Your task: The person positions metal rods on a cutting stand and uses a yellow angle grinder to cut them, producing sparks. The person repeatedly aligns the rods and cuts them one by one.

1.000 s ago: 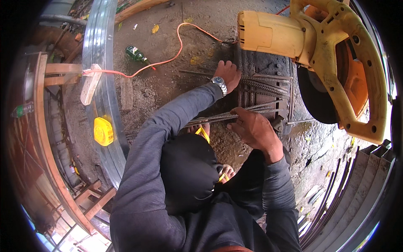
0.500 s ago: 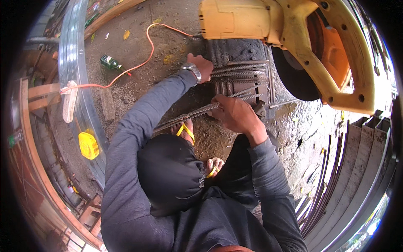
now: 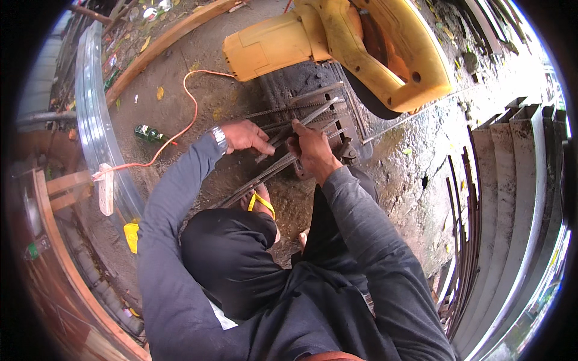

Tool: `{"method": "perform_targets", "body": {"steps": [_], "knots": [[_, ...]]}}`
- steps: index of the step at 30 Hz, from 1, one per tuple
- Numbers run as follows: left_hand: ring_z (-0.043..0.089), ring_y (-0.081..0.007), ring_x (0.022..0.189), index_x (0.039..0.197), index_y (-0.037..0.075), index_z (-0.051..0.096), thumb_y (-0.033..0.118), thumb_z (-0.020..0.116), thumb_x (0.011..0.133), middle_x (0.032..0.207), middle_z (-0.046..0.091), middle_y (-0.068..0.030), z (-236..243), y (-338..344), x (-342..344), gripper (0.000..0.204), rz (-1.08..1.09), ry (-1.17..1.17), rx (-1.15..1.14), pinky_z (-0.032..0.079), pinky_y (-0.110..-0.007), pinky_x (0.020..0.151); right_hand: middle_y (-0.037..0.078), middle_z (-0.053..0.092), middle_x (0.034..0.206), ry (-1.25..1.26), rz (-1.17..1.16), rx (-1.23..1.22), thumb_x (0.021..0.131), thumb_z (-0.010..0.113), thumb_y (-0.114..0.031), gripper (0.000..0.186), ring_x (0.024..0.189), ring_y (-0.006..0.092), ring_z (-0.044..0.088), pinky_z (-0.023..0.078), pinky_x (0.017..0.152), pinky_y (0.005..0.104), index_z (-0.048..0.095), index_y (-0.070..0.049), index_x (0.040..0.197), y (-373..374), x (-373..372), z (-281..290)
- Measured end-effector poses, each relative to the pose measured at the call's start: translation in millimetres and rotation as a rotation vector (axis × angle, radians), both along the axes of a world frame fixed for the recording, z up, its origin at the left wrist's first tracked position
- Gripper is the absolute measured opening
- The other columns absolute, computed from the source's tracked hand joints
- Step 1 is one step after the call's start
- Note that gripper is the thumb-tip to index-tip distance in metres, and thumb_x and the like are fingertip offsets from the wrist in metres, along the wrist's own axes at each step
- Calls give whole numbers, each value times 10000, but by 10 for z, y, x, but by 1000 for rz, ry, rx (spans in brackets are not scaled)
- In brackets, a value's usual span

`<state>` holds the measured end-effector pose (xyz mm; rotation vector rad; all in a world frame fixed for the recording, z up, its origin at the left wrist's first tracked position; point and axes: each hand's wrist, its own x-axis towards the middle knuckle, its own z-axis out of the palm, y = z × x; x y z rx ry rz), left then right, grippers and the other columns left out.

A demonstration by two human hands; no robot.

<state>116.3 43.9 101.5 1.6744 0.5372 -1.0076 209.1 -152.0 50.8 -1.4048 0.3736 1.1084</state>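
Note:
Several short ribbed steel rebar rods (image 3: 317, 111) lie over the dark metal base (image 3: 361, 126) of a yellow cut-off saw (image 3: 277, 45). My right hand (image 3: 314, 150) is closed on rods at the saw's base, its index finger laid along a slanting one. Close by on its left, my left hand (image 3: 245, 136), with a silver watch at the wrist, has its fingers curled at the lower end of the slanting rod. Its fingertips are partly hidden. More rebar (image 3: 253, 180) runs from below my right hand down to beside my foot in a yellow-strapped sandal.
An orange cord (image 3: 194, 108) crosses the ground from the saw to a wooden block (image 3: 105, 191) on a shiny metal channel (image 3: 93, 120). A green bottle (image 3: 149, 133) lies nearby. A yellow tape measure (image 3: 131, 236) rests at left. Metal channels (image 3: 503, 180) are stacked at right.
My left hand has left the far bundle's left end and come back beside my right hand. A rod now slants up across the saw base. The whole view has shifted.

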Motion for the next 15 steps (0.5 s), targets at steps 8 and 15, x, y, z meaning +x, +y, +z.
{"method": "perform_targets", "body": {"steps": [8,15], "knots": [[673,-179,966,1058,0,762,438,789,857,994,758,-55,905,-248,-172,484,-284,-216,32,506,-354,896,60,738,900,-48,296,231,992,684,-247,266,654,89,571,487,567,259,707,14,1043,-398,21,983],[643,-143,975,1257,16,674,280,803,815,1079,718,-63,1125,-342,-69,530,-127,-72,-221,524,-306,879,30,736,873,-25,436,176,966,693,-381,364,663,96,598,506,590,277,713,-17,973,-2364,15,1691]]}}
